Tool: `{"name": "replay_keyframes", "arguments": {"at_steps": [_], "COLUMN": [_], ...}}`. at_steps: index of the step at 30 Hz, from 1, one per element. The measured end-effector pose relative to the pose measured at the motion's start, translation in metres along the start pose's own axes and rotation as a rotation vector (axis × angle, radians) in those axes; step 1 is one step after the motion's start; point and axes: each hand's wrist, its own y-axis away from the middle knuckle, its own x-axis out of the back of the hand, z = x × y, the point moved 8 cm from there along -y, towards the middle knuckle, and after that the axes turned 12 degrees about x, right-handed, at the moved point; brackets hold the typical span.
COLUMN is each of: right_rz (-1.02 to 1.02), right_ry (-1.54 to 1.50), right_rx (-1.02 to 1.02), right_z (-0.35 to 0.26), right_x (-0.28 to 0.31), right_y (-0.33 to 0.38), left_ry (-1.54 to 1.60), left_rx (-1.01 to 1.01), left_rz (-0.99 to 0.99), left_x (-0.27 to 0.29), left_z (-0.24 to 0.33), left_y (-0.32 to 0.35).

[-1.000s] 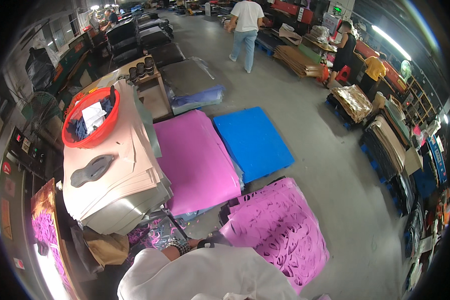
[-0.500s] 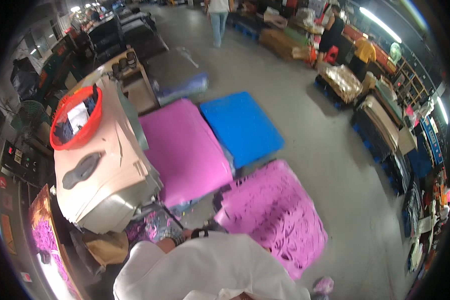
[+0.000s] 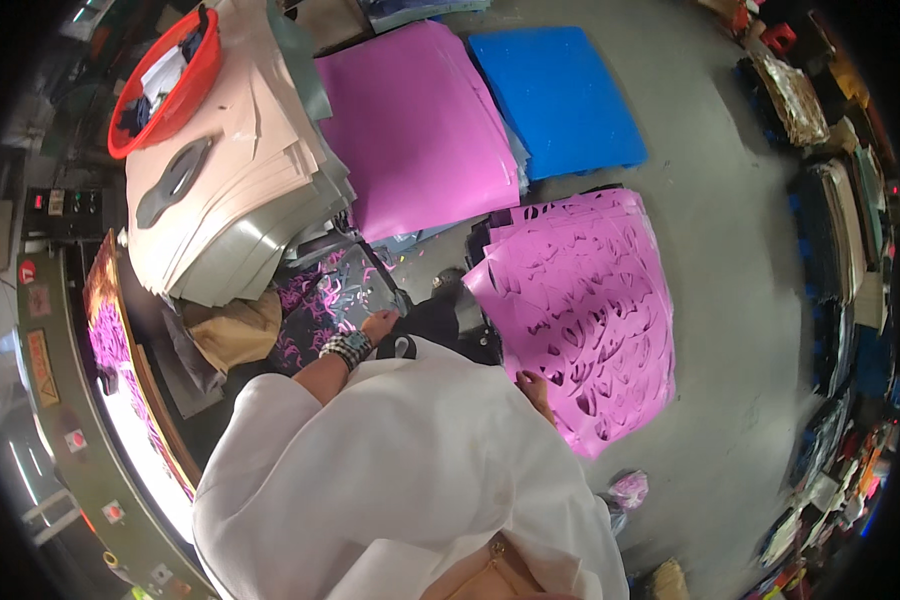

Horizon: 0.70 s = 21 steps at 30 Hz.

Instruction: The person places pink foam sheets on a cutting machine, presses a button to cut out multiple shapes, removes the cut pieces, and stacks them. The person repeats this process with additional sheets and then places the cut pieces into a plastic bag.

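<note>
Scraps [image 3: 110,340], pink and curled, cover a slanting board [image 3: 102,272] at the near left of the peach stack [image 3: 225,190]. On that stack's far end I see a red basket [image 3: 192,95], and nearer, on its top, a dark sole-shaped piece [image 3: 155,205]. The left hand [image 3: 378,327] is low on the stack's near right, beside a litter of pink and grey offcuts [image 3: 325,290]; its fingers look loosely bent, but I can't tell whether they grip anything. Smooth pink sheets [image 3: 420,130] lie just right of the stack, with a blue sheet [image 3: 560,100] farther right of it. The right hand [image 3: 533,388], also to the stack's near right, is at the left edge of the punched pink sheets [image 3: 595,300], which lie well right of the stack. Its fingertips are too small for me to tell a grasp from a light touch.

I'd judge each punched sheet light and floppy, the pile heavy, the thin webs between cutouts prone to tearing. I'd take one by the uncut margin facing the peach stack, hands spread.
</note>
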Motion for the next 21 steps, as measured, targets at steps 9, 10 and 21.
{"name": "replay_keyframes", "arguments": {"at_steps": [9, 10, 21], "right_rz": [-0.153, -0.094, -0.014], "right_ry": [0.322, 0.197, 0.555], "right_rx": [-0.041, -0.115, 0.005], "right_z": [-0.003, 0.011, -0.038], "right_x": [-0.058, -0.065, -0.131], "right_y": [0.033, 0.044, 0.08], "left_ry": [-0.11, -0.083, 1.125], "left_rx": [0.196, 0.16, 0.519], "left_rz": [-0.068, -0.02, -0.277], "left_x": [0.006, 0.0, -0.069], "left_z": [0.006, 0.019, 0.243], "left_y": [-0.098, -0.12, -0.357]}}
